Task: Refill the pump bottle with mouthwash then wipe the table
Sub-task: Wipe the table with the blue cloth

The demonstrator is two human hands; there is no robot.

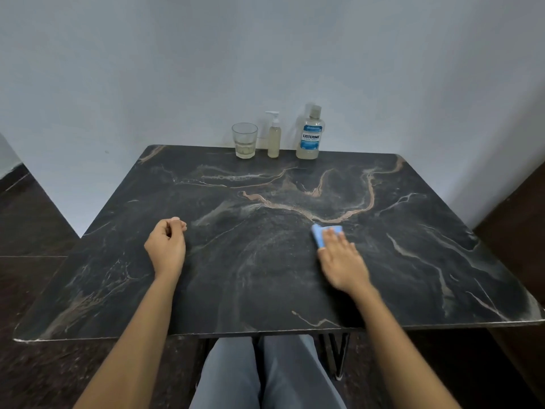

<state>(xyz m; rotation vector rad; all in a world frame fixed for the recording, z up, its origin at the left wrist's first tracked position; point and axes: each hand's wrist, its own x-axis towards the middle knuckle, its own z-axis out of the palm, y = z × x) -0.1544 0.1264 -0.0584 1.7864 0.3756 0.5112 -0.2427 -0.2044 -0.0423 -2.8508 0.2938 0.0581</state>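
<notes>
Risk lies mostly at the 12 o'clock edge of the table (265, 276), where three vessels stand in a close row against the wall: a glass (244, 140) with a little pale liquid, the slim pump bottle (274, 137) with yellowish liquid, and the big mouthwash bottle (310, 134). The right hand (339, 258) lies flat, its fingers straight, and presses a small blue cloth (320, 233) on the dark marble top, a little toward 3 o'clock from the centre. If a wiping stroke goes far toward 12 o'clock, I think it can strike the row; the pump bottle is narrow and tall and would tip easily, and the glass has no cover, so it would spill on the top. The cloth is only pressed and not grasped, so it may also slide out from under the fingers. The left hand (166, 246) rests near 9 o'clock, fingers loosely curled, holding nothing. The blue label on the big bottle reads "LISTERINE"; the smaller line under it is too fine to read surely. No writing shows on the pump bottle.
</notes>
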